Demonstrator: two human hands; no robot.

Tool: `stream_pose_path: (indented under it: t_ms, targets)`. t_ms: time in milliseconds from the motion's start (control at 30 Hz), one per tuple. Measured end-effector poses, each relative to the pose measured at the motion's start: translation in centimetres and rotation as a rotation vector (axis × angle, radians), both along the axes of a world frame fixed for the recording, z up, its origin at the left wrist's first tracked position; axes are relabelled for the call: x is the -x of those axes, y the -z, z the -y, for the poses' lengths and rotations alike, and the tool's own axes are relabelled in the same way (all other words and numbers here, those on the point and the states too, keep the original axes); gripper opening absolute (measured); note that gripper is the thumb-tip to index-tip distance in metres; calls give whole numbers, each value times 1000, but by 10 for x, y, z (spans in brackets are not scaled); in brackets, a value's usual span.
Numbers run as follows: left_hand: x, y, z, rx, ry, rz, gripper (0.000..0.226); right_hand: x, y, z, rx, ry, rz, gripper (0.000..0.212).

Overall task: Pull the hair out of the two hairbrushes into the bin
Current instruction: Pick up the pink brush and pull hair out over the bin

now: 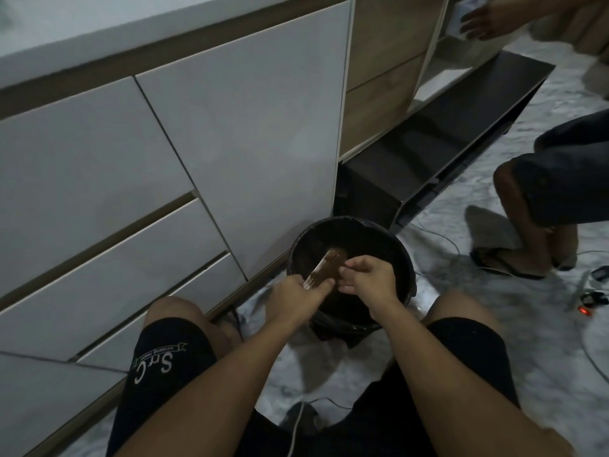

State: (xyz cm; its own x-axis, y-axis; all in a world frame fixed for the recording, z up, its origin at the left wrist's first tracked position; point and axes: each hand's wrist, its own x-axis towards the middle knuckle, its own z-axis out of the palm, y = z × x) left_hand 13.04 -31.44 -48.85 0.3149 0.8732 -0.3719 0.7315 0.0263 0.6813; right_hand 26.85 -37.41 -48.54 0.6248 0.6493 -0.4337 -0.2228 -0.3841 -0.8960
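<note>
A brown hairbrush (pixel 328 267) with rows of pins is held over the round black bin (pixel 403 258), which stands on the floor between my knees. My left hand (pixel 296 296) grips the brush's lower end. My right hand (pixel 369 275) pinches at the brush's right edge with thumb and fingertips; thin strands of hair seem to hang there, too faint to be sure. Only one brush is in view.
White cabinet drawers (pixel 131 199) rise on the left, a dark low shelf (pixel 438 150) lies behind the bin. Another person's legs (pixel 540 192) and a sandal stand at the right, a hand (pixel 484 21) reaches top right. Cables and a power strip (pixel 590 298) lie on the marbled floor.
</note>
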Motion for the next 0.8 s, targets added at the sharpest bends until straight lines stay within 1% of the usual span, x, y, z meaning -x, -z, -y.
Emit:
stream_pose_path:
  t_ms: [100,133,200,267,400,533,633,667,733,800]
  targets:
    - [0,-1,0,-4,0,-26,70,2,1,-1,-1,17,-61,2]
    - [0,-1,0,-12,3,-33,72,2,0,-1,-7,18,-76,4]
    - [0,-1,-1,-20,7,-36,71,2,1,0,-13,10,-60,7]
    - [-1,-1,-1,-26,12,-48,70,1,2,2,-3,5,-20,3]
    - [2,0,-3,-27,1,-57,71,-6,4,2,28,62,25,13]
    - [4,0,-5,-7,4,-57,66,-15,4,1,23,147,29,18]
    - [2,1,-6,7,3,-28,72,-13,3,0,21,97,0,16]
    - [1,0,-6,9,4,-25,71,-12,2,0,18,72,-15,14]
    - [0,-2,-5,18,16,-30,62,-10,2,0,-7,12,-51,20]
    - [-1,-2,-4,22,22,-44,54,-9,4,1,-21,-49,-15,27]
